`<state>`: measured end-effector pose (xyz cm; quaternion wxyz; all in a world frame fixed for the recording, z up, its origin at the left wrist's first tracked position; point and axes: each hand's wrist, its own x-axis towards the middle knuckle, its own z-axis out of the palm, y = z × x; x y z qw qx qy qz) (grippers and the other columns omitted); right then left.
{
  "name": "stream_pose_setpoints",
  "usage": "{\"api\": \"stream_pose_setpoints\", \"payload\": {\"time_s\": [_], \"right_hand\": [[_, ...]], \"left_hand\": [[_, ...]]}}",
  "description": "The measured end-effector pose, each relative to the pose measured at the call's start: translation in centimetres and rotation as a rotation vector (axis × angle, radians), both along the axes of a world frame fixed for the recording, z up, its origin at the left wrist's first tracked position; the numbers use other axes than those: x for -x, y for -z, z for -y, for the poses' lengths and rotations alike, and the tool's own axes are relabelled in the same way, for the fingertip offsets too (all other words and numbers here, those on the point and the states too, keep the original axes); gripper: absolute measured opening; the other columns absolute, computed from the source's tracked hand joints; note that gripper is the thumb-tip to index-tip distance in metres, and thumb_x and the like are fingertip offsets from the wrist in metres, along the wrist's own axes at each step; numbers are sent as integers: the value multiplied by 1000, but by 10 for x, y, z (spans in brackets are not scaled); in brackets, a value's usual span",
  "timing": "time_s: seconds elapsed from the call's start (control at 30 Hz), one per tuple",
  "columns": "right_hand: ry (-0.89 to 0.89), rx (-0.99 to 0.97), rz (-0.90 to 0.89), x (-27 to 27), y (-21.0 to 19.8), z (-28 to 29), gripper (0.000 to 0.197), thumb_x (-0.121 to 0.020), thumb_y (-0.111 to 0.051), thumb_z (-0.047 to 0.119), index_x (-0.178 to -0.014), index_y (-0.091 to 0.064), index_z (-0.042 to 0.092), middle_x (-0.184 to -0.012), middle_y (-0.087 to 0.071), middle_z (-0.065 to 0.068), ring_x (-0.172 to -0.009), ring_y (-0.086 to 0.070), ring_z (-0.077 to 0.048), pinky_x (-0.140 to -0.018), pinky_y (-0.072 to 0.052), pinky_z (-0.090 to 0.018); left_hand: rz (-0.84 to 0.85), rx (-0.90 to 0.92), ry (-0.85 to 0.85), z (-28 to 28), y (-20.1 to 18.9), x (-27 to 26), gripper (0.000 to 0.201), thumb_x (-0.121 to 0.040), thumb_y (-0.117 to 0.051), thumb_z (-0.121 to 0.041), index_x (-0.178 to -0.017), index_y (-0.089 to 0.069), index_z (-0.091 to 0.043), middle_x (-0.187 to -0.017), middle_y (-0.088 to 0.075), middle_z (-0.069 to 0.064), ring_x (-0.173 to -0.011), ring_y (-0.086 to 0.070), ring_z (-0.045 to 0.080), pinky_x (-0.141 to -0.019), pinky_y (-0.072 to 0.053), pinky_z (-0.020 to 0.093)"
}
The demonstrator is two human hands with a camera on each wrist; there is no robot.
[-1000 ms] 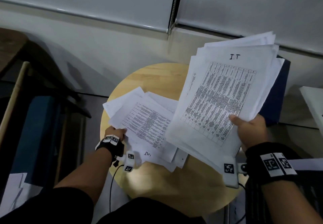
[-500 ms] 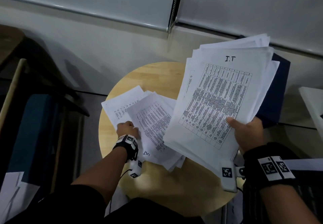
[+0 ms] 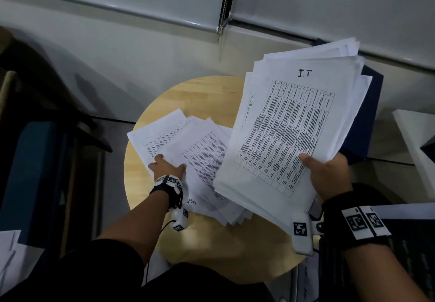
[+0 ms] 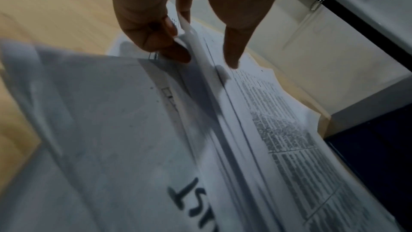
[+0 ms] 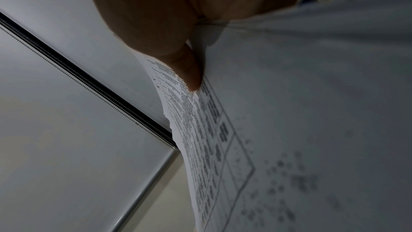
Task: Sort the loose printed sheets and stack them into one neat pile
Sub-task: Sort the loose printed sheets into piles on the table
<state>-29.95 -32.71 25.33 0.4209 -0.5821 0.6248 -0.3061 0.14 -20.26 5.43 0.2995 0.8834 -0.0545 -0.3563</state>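
Observation:
A thick stack of printed sheets (image 3: 294, 125), its top page marked "I.T", is held up over the right side of the round wooden table (image 3: 195, 94). My right hand (image 3: 327, 176) grips its lower right corner, thumb (image 5: 189, 73) on the top page and the other fingers hidden behind. Loose printed sheets (image 3: 200, 151) lie fanned on the table, partly under the stack. My left hand (image 3: 164, 167) is at their left edge. In the left wrist view its curled fingers (image 4: 156, 41) lift the edge of a few sheets (image 4: 278, 121) while the thumb presses on top.
A dark blue folder (image 3: 367, 122) stands behind the held stack at the table's right. A white object (image 3: 414, 136) sits further right. A dark chair (image 3: 35, 160) stands at the left, with paper (image 3: 9, 254) on the floor below it. The wall lies beyond the table.
My left hand has moved from the sheets' near left corner up and right onto them. The loose sheets have shifted and turned. The held stack has barely moved.

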Motion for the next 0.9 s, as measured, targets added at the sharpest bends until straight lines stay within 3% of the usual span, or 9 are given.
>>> {"api": "stream_pose_setpoints", "payload": {"time_s": [0.07,0.2,0.3,0.4,0.53,0.63,0.73,0.83,0.9], "right_hand": [[4,-11,10,0,1,0,11,-81,-74,18,-86,-67,25,-93,-73,-3,-89,-70,-29,-83,-57,-57],[9,-9,-3,1,2,0,10,-78,-75,21,-84,-67,26,-92,-73,-2,-88,-71,-30,-82,-57,-57],[17,-21,-9,1,1,0,11,-81,-74,17,-83,-66,24,-91,-73,-3,-88,-70,-30,-82,-57,-57],[13,-19,-11,-3,-3,-1,13,-82,-73,15,-81,-65,25,-89,-72,-1,-87,-70,-28,-83,-57,-55],[-12,-18,2,-8,-7,-4,15,-84,-71,10,-81,-65,23,-86,-70,3,-88,-69,-28,-86,-56,-54],[-10,-24,16,-11,-8,-5,16,-85,-70,10,-80,-64,23,-87,-70,1,-89,-69,-29,-86,-56,-53],[-9,-30,20,-15,-8,-6,11,-85,-70,10,-86,-65,20,-88,-70,2,-91,-68,-29,-88,-56,-51],[-11,-28,23,-17,-8,-7,15,-85,-70,11,-98,-66,15,-89,-70,1,-90,-68,-27,-88,-56,-50],[-3,-30,25,-16,-6,-6,13,-84,-71,12,-94,-65,20,-90,-70,1,-90,-69,-29,-87,-56,-51]], "left_hand": [[-25,21,-75,2,-5,2,92,-71,-84,-33,-142,-31,-11,-144,-27,19,-116,-52,43,-91,-46,49],[46,146,-152,12,-7,1,79,-75,-78,-11,-141,-33,-13,-140,-34,20,-111,-56,41,-90,-48,43],[-53,240,-299,17,-7,5,85,-74,-82,-26,-141,-30,-12,-132,-51,23,-115,-56,38,-95,-45,43],[-222,123,-308,20,-6,16,100,-69,-85,-27,-144,-20,-12,-123,-55,21,-106,-60,38,-85,-50,45],[-127,116,-247,19,-7,22,62,-79,-73,-20,-129,-37,-12,-120,-59,21,-91,-59,34,-80,-51,38],[-156,116,-189,19,-8,22,64,-77,-78,-31,-126,-42,-9,-113,-58,17,-99,-60,35,-80,-48,39],[-142,-10,1,14,-9,21,32,-78,-74,-25,-95,-54,-5,-96,-60,16,-85,-63,32,-68,-47,33],[6,124,-14,12,-14,22,26,-88,-58,-15,-113,-58,-8,-100,-63,17,-88,-61,35,-73,-46,33],[117,179,-30,10,-27,19,25,-92,-49,-11,-117,-53,-11,-95,-62,14,-81,-60,34,-69,-45,36]]}}
